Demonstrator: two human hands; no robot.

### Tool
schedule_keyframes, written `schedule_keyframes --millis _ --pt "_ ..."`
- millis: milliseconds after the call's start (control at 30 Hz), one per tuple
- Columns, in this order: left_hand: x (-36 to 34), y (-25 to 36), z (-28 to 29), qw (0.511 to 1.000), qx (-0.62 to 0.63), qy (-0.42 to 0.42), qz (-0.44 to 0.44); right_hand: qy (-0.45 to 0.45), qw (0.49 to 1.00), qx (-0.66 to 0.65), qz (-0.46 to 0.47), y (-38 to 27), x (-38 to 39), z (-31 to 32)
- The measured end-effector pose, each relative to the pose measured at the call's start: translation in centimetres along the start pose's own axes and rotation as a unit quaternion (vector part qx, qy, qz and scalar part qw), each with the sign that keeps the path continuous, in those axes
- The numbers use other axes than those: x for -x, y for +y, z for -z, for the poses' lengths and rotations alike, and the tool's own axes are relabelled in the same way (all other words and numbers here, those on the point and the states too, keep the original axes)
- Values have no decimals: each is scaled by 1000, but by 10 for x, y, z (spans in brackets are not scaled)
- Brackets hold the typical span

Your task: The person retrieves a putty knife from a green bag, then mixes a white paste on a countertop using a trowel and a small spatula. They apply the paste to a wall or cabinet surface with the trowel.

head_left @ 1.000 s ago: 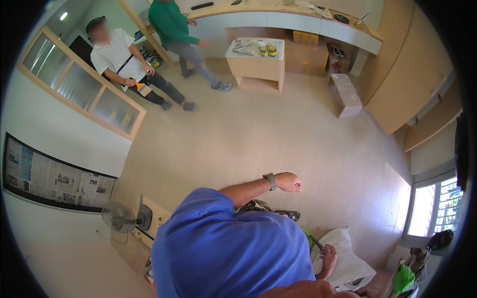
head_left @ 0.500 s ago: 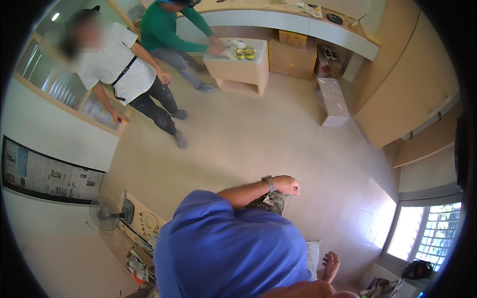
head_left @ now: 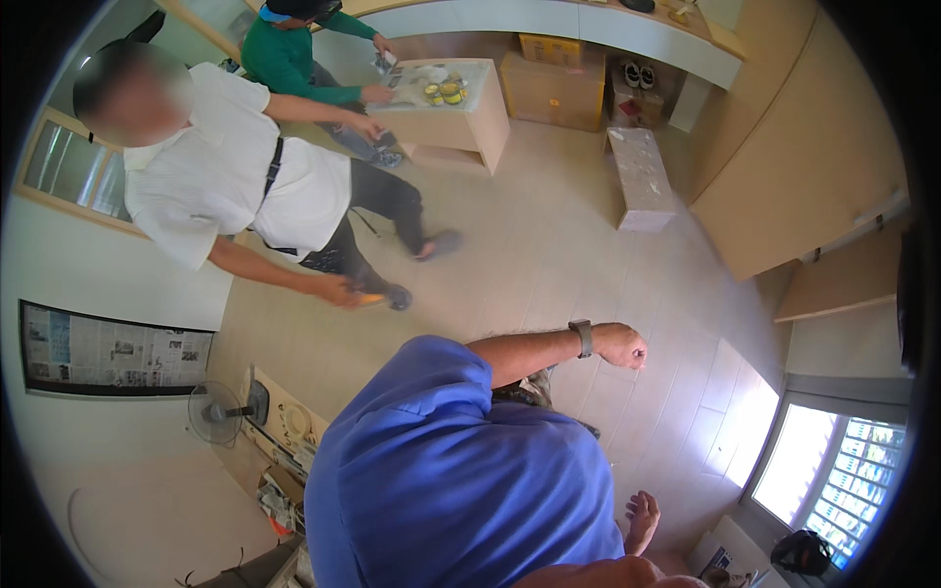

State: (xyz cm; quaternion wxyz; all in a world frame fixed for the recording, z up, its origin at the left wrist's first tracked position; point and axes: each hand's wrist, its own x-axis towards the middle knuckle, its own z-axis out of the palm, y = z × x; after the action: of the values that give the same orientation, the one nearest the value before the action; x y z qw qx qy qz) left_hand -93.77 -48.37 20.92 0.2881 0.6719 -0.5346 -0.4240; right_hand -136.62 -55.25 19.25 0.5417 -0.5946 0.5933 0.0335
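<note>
The left hand (head_left: pixel 619 346), a watch (head_left: pixel 581 339) strapped at its wrist, is clenched above the plank floor (head_left: pixel 549 250), any contents indeterminable, while the right hand (head_left: pixel 642 523) shows released, loosely curled fingers near a white box (head_left: pixel 733 545) below the window (head_left: pixel 833 470).

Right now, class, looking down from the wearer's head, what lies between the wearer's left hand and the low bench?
In the head view, only pale plank floor shows between the left hand and the low bench.

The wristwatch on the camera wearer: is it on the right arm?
No, the wristwatch is strapped just behind the curled left hand.
</note>
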Motion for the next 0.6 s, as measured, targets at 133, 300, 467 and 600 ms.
schedule_keyframes --millis 133,300,467,600 --pt "-31 25 -33 1000 -13 2 12 -39 999 16 1 17 -32 36" --pt "-37 57 -92 999 15 -31 38 -63 997 40 23 19 -57 88" --pt "-53 92 -127 997 25 -55 49 -49 997 41 42 31 -82 140" --pt "-69 112 -136 996 2 -65 58 -49 997 17 62 41 -90 160"
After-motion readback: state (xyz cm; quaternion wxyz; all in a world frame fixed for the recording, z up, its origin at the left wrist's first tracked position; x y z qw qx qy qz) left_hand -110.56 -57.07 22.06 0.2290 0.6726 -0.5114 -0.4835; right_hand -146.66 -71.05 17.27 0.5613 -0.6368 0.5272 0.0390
